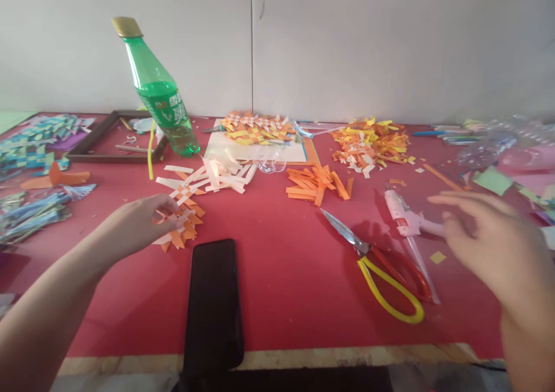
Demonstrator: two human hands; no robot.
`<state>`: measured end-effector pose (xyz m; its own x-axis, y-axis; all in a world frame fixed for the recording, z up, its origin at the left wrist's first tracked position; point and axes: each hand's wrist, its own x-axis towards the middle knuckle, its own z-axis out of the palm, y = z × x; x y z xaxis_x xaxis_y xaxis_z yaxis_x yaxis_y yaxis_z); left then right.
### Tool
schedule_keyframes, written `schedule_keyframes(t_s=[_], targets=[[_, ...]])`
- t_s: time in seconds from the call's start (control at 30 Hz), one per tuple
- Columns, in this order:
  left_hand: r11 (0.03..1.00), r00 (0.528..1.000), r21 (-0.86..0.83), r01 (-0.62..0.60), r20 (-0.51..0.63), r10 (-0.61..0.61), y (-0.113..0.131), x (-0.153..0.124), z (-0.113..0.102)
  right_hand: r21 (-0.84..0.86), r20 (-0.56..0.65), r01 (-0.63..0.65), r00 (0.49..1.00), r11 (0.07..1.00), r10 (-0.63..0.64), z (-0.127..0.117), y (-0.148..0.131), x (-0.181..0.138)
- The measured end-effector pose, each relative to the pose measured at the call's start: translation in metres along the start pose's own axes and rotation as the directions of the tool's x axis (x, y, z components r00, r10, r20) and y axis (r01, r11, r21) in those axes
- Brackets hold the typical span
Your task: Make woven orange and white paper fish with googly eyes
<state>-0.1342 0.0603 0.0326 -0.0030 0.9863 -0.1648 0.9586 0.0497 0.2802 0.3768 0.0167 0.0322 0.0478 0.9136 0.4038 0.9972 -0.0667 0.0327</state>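
My left hand [139,223] rests on the red table [286,282] with its fingers pinched on a woven piece of orange and white paper strips [184,215]. My right hand [489,244] hovers over the right side, fingers spread and blurred, holding nothing. It is just right of a pink glue gun [405,215]. Scissors with red and yellow handles [381,265] lie between the hands. A black phone [213,305] lies at the front edge.
A green bottle [162,94] leans at the back left beside a wooden frame [108,140]. Piles of orange strips [318,184], orange-yellow scraps [370,143] and woven mats [255,127] lie at the back. Blue paper pieces [30,166] crowd the left, coloured sheets [511,161] the right.
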Motion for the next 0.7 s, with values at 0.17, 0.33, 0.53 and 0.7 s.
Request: schedule_keyframes(t_s=[0.17, 0.33, 0.53, 0.7], targets=[[0.999, 0.992, -0.023, 0.048, 0.114, -0.045, 0.000, 0.005, 0.001, 0.172, -0.408, 0.117, 0.912, 0.978, -0.038, -0.023, -0.048, -0.002], [0.903, 0.980, -0.430, 0.001, 0.179, 0.084, 0.014, -0.005, -0.005, 0.421, -0.333, 0.283, 0.932, 0.862, -0.144, -0.032, -0.094, -0.007], [0.589, 0.986, -0.807, 0.038, 0.125, 0.108, 0.075, -0.020, 0.009, 0.941, 0.198, -0.131, 0.960, 0.311, -0.195, -0.007, -0.151, -0.014], [0.482, 0.945, -0.876, 0.017, 0.171, 0.278, 0.117, -0.025, 0.041, 0.909, 0.405, -0.411, 0.843, 0.061, -0.353, 0.013, -0.181, -0.017]])
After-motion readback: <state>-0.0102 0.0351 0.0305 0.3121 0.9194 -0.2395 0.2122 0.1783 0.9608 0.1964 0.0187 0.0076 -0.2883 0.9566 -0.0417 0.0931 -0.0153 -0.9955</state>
